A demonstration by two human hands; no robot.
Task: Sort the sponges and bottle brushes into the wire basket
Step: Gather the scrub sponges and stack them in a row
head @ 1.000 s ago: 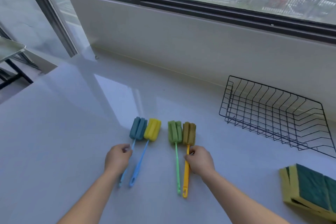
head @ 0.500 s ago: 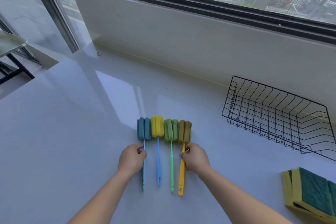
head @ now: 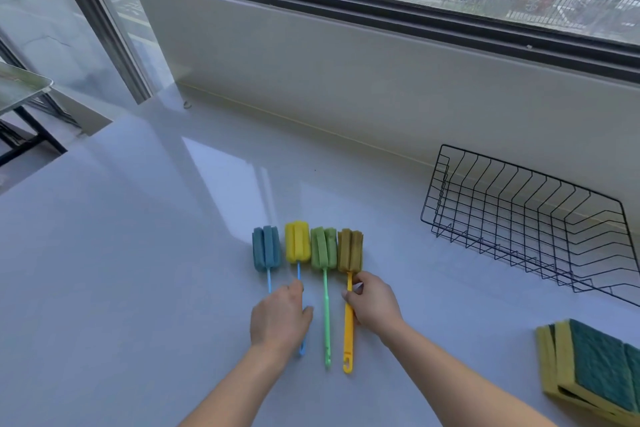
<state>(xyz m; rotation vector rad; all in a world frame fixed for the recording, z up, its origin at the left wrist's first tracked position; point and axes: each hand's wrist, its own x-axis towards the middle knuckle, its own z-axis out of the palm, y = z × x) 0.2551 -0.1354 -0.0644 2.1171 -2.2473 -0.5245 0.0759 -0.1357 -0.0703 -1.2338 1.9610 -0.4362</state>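
Note:
Four bottle brushes lie side by side on the white counter, foam heads away from me: a teal one (head: pixel 266 253), a yellow-headed one on a blue handle (head: pixel 297 242), a green one (head: pixel 324 253) and a brown-headed one on an orange handle (head: pixel 349 255). My left hand (head: pixel 281 317) lies over the two blue handles, fingers curled around them. My right hand (head: pixel 372 302) pinches the orange handle just below the brown head. A black wire basket (head: pixel 526 218) stands to the right with nothing in it. A stack of yellow-and-green sponges (head: pixel 595 371) sits at the lower right.
A low white wall (head: pixel 346 80) under the window bounds the counter's far side. The counter's left edge drops off toward a dark-framed stand (head: pixel 24 104) at the far left.
The brushes went from two spread pairs to one tight parallel row. My left hand shifted right onto the blue handles; my right hand stays on the orange handle.

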